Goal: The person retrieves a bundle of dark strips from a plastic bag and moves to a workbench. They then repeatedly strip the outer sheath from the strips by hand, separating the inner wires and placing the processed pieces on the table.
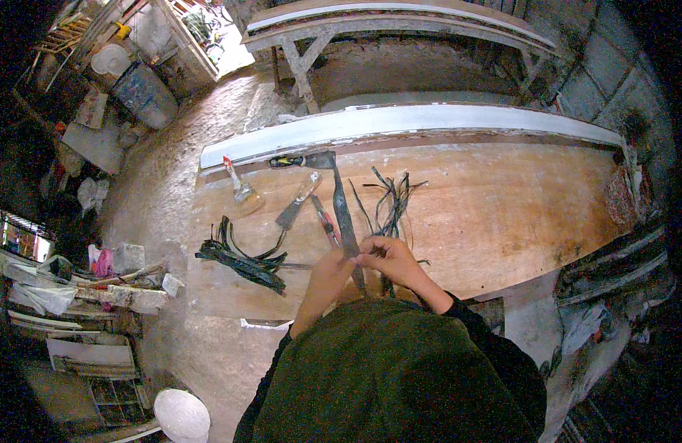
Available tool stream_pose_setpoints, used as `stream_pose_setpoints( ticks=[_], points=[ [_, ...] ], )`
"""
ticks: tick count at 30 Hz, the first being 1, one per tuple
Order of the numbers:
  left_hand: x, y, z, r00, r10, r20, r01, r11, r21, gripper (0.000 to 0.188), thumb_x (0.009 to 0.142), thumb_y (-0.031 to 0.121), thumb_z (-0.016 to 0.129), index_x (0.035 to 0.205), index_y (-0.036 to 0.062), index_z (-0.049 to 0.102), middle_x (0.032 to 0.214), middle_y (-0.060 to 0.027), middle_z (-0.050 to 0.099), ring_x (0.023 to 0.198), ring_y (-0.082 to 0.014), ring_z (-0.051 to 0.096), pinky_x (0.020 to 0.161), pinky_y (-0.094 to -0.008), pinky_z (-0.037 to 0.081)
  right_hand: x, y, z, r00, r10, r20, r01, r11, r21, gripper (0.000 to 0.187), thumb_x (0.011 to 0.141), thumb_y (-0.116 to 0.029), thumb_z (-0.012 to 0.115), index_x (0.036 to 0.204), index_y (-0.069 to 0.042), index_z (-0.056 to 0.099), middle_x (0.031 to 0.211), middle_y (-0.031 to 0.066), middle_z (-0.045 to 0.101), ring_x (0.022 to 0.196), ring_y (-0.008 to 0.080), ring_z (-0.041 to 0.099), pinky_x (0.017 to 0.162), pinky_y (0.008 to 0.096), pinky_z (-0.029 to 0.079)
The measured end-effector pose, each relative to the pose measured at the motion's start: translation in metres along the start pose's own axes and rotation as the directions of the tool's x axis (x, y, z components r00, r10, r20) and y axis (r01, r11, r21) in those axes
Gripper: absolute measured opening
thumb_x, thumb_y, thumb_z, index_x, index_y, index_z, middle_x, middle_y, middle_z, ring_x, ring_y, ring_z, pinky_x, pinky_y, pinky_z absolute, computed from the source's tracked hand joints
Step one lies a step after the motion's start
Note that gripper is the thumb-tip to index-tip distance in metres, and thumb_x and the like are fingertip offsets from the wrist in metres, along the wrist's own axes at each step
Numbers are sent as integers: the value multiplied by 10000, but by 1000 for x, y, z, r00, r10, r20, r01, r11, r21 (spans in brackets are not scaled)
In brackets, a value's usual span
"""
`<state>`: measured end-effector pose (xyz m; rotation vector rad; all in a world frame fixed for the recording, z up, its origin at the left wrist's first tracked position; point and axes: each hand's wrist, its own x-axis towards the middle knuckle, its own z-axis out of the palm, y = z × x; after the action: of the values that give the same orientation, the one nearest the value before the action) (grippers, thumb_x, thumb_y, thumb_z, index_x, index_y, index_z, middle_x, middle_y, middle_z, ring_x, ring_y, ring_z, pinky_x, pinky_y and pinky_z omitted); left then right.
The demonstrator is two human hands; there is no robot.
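Note:
A long dark strip, flat and shiny like plastic or rubber, runs from my body up across the wooden board. My left hand is closed on its lower part. Pinched at nearly the same spot are the fingers of my right hand; the fingertips of both hands meet there. Just left of the strip lies a red-handled cutter, close to my left hand. Thin black strips spread out beyond my right hand. To the left rests a thicker bundle of black strips.
The plywood tabletop also carries a paintbrush, a putty knife and a black-and-yellow-handled scraper. A long white-painted plank lines its far edge. Behind stands a wooden trestle bench. A white round lid-like object sits lower left.

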<state>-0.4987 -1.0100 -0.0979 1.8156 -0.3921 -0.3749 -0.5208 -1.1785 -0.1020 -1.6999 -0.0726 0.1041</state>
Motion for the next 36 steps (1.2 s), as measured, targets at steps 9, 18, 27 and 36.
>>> stream_pose_setpoints(
  ticks=[9, 18, 27, 36],
  points=[
    [0, -6, -2, 995, -88, 45, 83, 991, 104, 140, 803, 112, 556, 897, 13, 587, 778, -15, 593, 682, -68, 527, 574, -200, 425, -2, -11, -1, 998, -49, -34, 48, 998, -28, 97, 735, -91, 618, 749, -5, 577, 745, 10, 576, 675, 62, 505, 605, 208, 405],
    [-1, 15, 2, 996, -48, -72, 52, 997, 56, 75, 774, 65, 569, 821, 7, 579, 744, -27, 575, 688, -88, 516, 602, -222, 420, -3, -15, -3, 997, -33, -69, 28, 997, -75, 132, 700, -136, 630, 740, -14, 596, 697, 51, 597, 588, 109, 539, 546, 248, 444],
    [0, 11, 6, 992, -47, -115, 52, 998, 45, 63, 741, 24, 582, 801, 11, 568, 749, -26, 564, 697, -84, 502, 630, -219, 412, -6, -22, 3, 976, -127, -176, 77, 960, -268, 154, 653, -163, 649, 733, -45, 590, 685, 98, 577, 608, 221, 573, 550, 299, 447],
    [2, -5, 9, 999, 0, -44, -2, 999, -53, 146, 768, 30, 539, 911, 24, 565, 828, -15, 567, 724, -95, 522, 639, -225, 439, -7, -21, 3, 989, -70, -133, 27, 952, -304, 193, 645, -211, 657, 738, -61, 579, 702, 99, 573, 634, 255, 565, 569, 320, 445]
  ],
)
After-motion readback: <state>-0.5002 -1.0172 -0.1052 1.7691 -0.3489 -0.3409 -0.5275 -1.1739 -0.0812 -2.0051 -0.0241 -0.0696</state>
